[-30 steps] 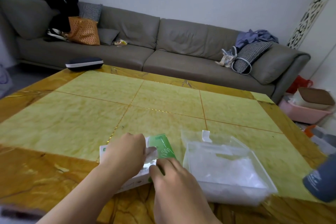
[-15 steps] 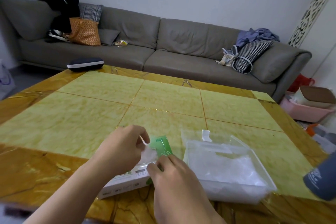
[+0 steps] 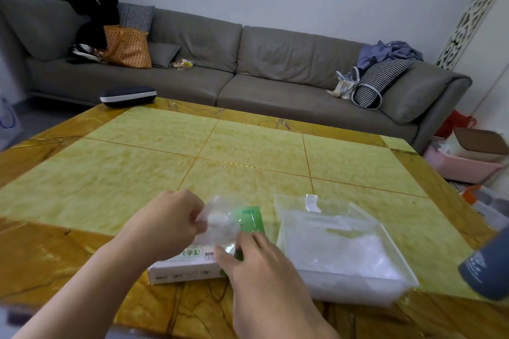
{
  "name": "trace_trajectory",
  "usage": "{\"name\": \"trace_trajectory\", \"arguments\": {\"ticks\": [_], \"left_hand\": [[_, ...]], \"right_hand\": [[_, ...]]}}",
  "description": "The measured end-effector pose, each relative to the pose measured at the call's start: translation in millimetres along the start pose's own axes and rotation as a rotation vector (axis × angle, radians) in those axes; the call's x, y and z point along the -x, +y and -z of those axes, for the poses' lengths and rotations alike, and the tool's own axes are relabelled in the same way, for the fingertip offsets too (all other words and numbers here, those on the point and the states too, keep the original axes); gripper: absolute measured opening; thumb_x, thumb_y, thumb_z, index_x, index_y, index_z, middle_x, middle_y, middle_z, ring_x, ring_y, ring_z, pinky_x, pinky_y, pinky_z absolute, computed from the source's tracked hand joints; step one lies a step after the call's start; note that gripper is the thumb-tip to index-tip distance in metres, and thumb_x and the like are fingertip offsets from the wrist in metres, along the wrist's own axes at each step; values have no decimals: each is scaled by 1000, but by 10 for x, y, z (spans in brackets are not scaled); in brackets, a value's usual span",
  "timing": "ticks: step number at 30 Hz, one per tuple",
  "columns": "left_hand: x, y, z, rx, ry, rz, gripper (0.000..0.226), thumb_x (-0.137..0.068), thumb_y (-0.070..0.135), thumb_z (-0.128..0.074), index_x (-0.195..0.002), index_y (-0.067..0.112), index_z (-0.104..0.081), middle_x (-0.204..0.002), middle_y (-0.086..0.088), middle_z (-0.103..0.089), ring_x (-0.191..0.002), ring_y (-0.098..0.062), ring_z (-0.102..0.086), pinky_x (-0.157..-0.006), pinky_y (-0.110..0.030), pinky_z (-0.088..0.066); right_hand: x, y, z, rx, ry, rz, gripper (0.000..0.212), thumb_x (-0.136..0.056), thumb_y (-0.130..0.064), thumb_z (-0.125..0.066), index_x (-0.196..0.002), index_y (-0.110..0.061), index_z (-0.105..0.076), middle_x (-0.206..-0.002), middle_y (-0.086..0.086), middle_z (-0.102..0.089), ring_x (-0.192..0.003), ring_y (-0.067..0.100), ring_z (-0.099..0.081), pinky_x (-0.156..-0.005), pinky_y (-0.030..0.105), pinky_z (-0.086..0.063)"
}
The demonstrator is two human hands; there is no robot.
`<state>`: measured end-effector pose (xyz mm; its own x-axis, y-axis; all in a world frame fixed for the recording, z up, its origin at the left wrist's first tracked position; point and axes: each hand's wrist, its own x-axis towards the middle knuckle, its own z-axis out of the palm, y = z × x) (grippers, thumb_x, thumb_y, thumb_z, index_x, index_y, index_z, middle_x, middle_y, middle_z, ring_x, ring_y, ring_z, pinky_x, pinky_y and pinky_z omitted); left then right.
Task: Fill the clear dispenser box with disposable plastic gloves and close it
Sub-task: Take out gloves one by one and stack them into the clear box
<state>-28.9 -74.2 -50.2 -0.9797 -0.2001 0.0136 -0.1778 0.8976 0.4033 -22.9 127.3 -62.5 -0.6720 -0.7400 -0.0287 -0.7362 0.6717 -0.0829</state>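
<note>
Dispenser box [image 3: 344,245] near table edge [image 3: 275,319], left hand [image 3: 168,224] grip pinching gloves [image 3: 220,221], right hand [image 3: 261,261] pressing carton [image 3: 184,265]

You're in home living room. Long grey leather sofa [image 3: 248,63] runs along far white wall. On it, far left: orange patterned tote bag [image 3: 128,47], black clothing [image 3: 91,16], houndstooth cushion [image 3: 137,17]. Far right end: second houndstooth cushion [image 3: 381,81], crumpled blue garment [image 3: 388,51], small white handbag [image 3: 344,87]. You sit at yellow-and-amber marble-pattern table [image 3: 248,151]. Right of it, on floor: pink plastic tub [image 3: 462,166], brown cardboard box [image 3: 480,142].
</note>
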Motion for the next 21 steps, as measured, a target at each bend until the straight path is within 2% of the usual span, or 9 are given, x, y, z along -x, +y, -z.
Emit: {"name": "trace_trajectory", "arguments": {"ticks": [3, 6, 10, 11, 13, 15, 17, 19, 21], "left_hand": [[18, 114, -39, 81, 91, -24, 34, -87, 21, -70, -55, 28, -59, -50, 11, -55, -49, -10, -48, -47, -30, -40], [42, 224, -107, 200, 136, -89, 28, -85, 9, -66, -65, 27, -69, -62, 17, -67, -61, -6, -64, -62, -38, -56], [23, 312, -140, 342, 214, -102, 33, -87, 1, -67, -68, 26, -76, -65, 18, -71, -62, -6, -66, -58, -25, -54], [18, 325, -139, 395, 229, -99, 32, -88, 2, -68, -71, 29, -77, -66, 17, -72, -60, -7, -67, -59, -28, -55], [42, 392, -97, 548, 254, -68, 31, -92, 5, -67, -80, 31, -79, -72, 12, -75, -59, -18, -67, -61, -37, -58], [74, 456, -16, 774, 294, -44, 23, -98, 8, -65, -88, 24, -79, -77, 1, -78, -68, -31, -71, -69, -45, -64], [106, 501, 89, 1023, 346, -13, 14, -99, 14, -65, -94, 10, -77, -83, -8, -78, -77, -29, -75, -75, -44, -65], [125, 475, 178, 1204, 359, 16, 20, -98, 19, -66, -96, 2, -75, -87, -15, -77, -81, -29, -75, -73, -41, -64], [134, 431, 231, 1340, 320, 41, 22, -96, 20, -67, -99, -1, -75, -89, -18, -75, -78, -30, -72, -70, -39, -62]], "right_hand": [[0, -9, 17, -7, -1, -4, 77, -88, -2, -62, -156, -20, -33, -133, 10, -35, -128, 29, -32, -91, 39, -39], [2, -5, 46, -10, -3, 5, 71, -84, 2, -62, -149, -15, -40, -128, 10, -35, -124, 29, -34, -83, 36, -33], [6, 0, 61, -14, -6, 9, 69, -84, 2, -62, -148, -14, -43, -131, 9, -36, -126, 29, -35, -87, 39, -40], [6, -4, 63, -15, -10, 13, 67, -84, 1, -63, -146, -13, -44, -131, 9, -36, -126, 30, -35, -89, 40, -42], [2, -2, 51, -20, -11, 31, 64, -83, -1, -64, -144, -13, -47, -132, 9, -37, -127, 30, -35, -90, 41, -44], [-4, 4, 23, -13, -14, 40, 67, -84, -4, -66, -147, -14, -44, -136, 9, -37, -130, 31, -35, -93, 42, -45], [-21, 13, -15, -6, -18, 48, 72, -87, -9, -67, -152, -16, -38, -140, 9, -35, -131, 31, -32, -95, 41, -43], [-28, 23, -25, -2, -23, 43, 72, -89, -11, -67, -154, -18, -35, -140, 7, -33, -131, 29, -31, -96, 40, -40], [-6, 13, -10, -48, 1, 34, 63, -91, -11, -63, -149, -19, -41, -138, 2, -34, -129, 26, -35, -97, 39, -41]]}}
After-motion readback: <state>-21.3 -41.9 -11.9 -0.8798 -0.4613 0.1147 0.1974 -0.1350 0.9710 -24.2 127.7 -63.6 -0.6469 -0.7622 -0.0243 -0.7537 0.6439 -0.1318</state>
